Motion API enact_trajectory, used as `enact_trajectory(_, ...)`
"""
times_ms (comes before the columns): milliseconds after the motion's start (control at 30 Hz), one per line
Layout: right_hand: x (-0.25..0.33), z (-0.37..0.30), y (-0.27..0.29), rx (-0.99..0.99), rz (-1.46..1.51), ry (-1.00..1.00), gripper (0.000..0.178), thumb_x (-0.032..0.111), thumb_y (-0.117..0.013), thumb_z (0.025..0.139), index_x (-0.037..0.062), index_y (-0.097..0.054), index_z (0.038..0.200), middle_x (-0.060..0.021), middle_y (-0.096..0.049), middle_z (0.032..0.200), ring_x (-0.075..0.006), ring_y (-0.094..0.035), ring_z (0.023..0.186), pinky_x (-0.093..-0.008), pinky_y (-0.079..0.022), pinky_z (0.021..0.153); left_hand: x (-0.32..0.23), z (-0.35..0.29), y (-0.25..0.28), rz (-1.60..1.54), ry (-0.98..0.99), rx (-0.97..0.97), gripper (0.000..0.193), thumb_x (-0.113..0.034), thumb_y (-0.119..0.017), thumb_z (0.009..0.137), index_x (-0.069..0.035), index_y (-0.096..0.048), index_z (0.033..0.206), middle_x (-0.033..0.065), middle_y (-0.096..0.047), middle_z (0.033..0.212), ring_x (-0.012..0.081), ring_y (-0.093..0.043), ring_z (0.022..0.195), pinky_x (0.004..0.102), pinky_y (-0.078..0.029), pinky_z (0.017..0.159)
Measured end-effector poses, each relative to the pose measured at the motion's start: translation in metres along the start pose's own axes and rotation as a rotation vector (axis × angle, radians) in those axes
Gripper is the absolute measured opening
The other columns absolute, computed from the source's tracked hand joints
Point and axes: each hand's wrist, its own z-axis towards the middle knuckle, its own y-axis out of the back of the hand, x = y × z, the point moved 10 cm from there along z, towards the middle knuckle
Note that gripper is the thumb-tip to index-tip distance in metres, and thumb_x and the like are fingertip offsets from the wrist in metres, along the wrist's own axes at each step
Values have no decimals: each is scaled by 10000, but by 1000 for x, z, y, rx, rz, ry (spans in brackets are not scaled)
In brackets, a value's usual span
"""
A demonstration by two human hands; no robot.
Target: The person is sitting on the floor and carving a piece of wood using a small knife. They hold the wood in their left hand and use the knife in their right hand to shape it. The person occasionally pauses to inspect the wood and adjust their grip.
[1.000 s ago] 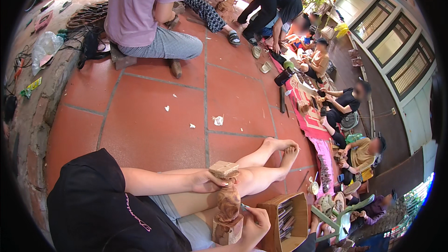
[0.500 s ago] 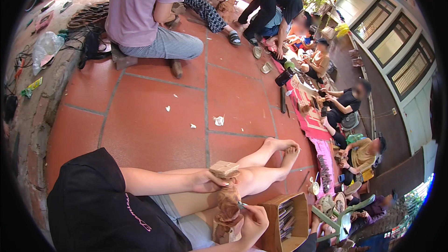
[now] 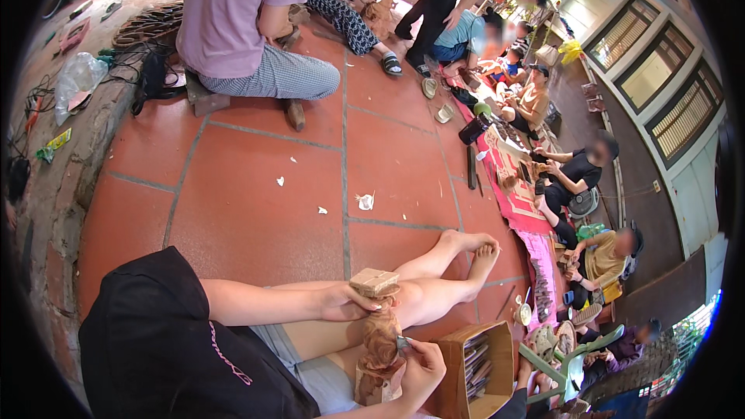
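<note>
A brown wood carving, with a rounded carved middle and a square block at its upper end, rests over my lap. My left hand is closed round its narrow part just below that block. My right hand pinches a small flat grey piece against the carving's right side. Whether that piece is a blade or an abrasive sheet is too small to tell. Beside my right hand stands an open cardboard box with several thin tools in it. My bare legs stretch out beyond the carving.
Red floor tiles lie ahead, with white scraps on them. A person in a pink shirt kneels at the far left. Several people sit along a red mat at the right. A green chair stands past the box.
The grey piece in my right hand now shows its flat face against the carving. My left hand keeps its grip. In the background, the person in black has risen from a deep bend.
</note>
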Motion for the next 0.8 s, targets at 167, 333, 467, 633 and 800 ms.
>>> enact_trajectory(167,2,-5,12,-92,-89,25,237,-196,-653,646,-40,-691,820,-63,-607,761,-119,-584,696,-224,-463,613,0,-1,-2,-4,4,-6,480,70,-582,837,27,-462,1299,167,-573,1264,209,-532,1198,335,-349,1075)
enact_trajectory(333,1,-2,1,-27,15,74,244,-199,-653,637,-39,-690,817,-63,-603,755,-124,-584,691,-226,-462,608,1,-1,0,-5,28,-3,473,76,-579,836,36,-460,1293,167,-572,1259,211,-530,1200,334,-350,1076)
enact_trajectory(467,-3,-3,11,-73,-177,12,251,-206,-650,636,-41,-690,821,-66,-605,760,-131,-585,694,-227,-465,609,3,-2,1,-25,21,-3,471,75,-578,840,39,-454,1293,168,-567,1266,210,-529,1202,334,-357,1077)
enact_trajectory(633,12,-2,2,22,54,113,250,-178,-627,693,-38,-683,892,-81,-615,787,-148,-587,706,-243,-476,635,0,-1,3,-11,7,-2,462,66,-581,842,34,-459,1286,162,-578,1246,208,-540,1183,333,-364,1067)
enact_trajectory(800,3,1,1,-54,-10,31,239,-203,-647,630,-52,-691,811,-90,-614,757,-145,-594,698,-239,-483,624,1,-1,3,19,2,-37,467,60,-587,837,21,-467,1286,152,-576,1250,217,-535,1188,345,-368,1058)
